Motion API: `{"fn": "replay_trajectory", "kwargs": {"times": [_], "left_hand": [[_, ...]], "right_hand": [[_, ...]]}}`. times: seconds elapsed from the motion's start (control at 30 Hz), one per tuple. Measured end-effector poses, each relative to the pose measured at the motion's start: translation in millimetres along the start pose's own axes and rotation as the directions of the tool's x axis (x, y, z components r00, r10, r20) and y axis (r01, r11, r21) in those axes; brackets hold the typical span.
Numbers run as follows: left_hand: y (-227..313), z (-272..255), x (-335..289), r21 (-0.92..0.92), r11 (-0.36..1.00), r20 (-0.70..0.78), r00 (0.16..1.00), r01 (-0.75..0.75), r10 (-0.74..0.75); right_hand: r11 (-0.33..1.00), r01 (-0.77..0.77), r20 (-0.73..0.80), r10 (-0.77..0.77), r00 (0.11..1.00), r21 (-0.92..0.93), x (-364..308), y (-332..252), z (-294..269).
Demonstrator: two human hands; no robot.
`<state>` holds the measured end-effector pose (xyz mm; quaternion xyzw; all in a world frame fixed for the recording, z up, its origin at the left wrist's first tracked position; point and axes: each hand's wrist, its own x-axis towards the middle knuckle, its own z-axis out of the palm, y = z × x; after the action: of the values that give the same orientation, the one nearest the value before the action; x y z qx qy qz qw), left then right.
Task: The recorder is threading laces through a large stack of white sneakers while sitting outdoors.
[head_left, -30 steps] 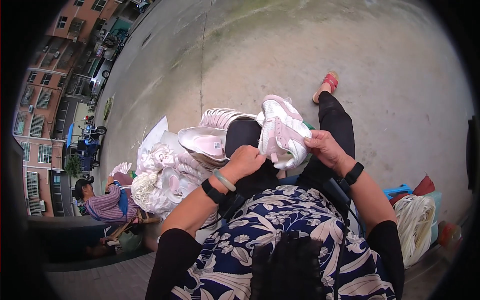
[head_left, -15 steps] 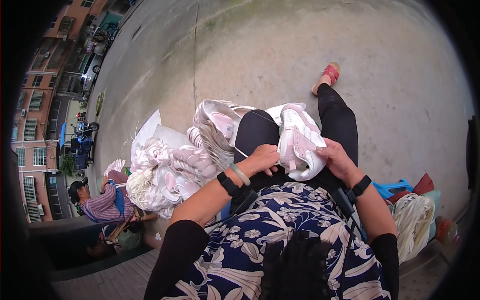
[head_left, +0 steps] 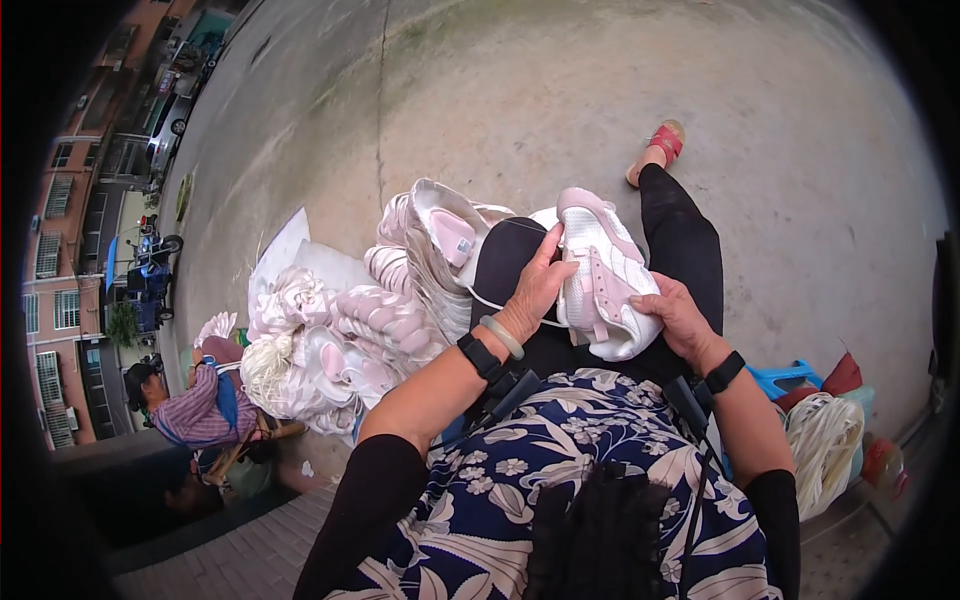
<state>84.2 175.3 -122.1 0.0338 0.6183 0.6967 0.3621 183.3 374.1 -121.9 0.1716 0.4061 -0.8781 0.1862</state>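
Shoe [head_left: 606,270] likely light, pliable; edges suit hold. Right hand [head_left: 678,312]: grip pinching right edge. Left hand [head_left: 536,288]: grip unclear.

Before you spreads stained grey-brown concrete ground [head_left: 520,100], marked by a thin dark line [head_left: 381,120]. On it rest your red strapped sandal [head_left: 667,138] and, far to your left, a blue-topped vehicle [head_left: 148,270] and a white car [head_left: 165,135]. The heap of pink-and-white shoe uppers [head_left: 385,320] hides whatever bears it.
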Motion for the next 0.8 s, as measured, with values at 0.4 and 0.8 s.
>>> {"fn": "replay_trajectory", "kwargs": {"times": [0.4,0.8], "left_hand": [[39.6,-16.3,57.3,0.821,0.514,0.037,0.921,-0.25,0.389],[28.1,-24.6,14.9,0.894,0.43,-0.091,0.892,-0.122,0.442]], "right_hand": [[0.945,-0.084,0.191,0.15,0.97,-0.316,9.2,-11.3,21.7],[1.0,-0.01,0.091,0.012,0.996,-0.018,2.1,4.4,-7.3]]}}
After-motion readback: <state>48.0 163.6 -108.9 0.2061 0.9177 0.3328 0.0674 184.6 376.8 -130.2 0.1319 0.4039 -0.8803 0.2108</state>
